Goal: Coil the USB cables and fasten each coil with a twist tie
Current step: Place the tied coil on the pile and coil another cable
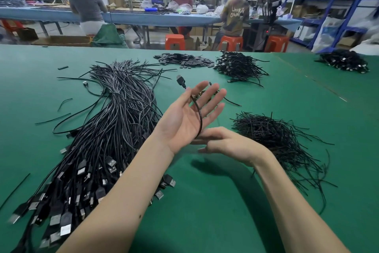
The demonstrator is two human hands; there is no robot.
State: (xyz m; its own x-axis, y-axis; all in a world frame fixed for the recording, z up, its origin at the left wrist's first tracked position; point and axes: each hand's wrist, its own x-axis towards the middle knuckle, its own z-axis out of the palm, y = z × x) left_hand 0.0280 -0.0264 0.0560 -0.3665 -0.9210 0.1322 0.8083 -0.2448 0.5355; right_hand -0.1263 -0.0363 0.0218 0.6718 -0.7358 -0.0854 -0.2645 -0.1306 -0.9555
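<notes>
My left hand (184, 117) is raised palm-up over the green table (215, 191), fingers straight and spread. One black USB cable (199, 113) runs across its palm; the connector end sticks up past the fingers. The cable's lower end disappears at my right hand (223, 142), which sits just below the left palm and pinches it between thumb and fingers; those fingertips are blurred. A large bundle of loose USB cables (114, 129) lies to the left. A heap of black twist ties (276, 135) lies to the right.
A pile of tied coils (240, 66) and a pile of small black parts (184, 61) lie at the far side of the table, with another cable pile (344, 63) at the far right. Stray ties are scattered on the left. People sit at benches beyond.
</notes>
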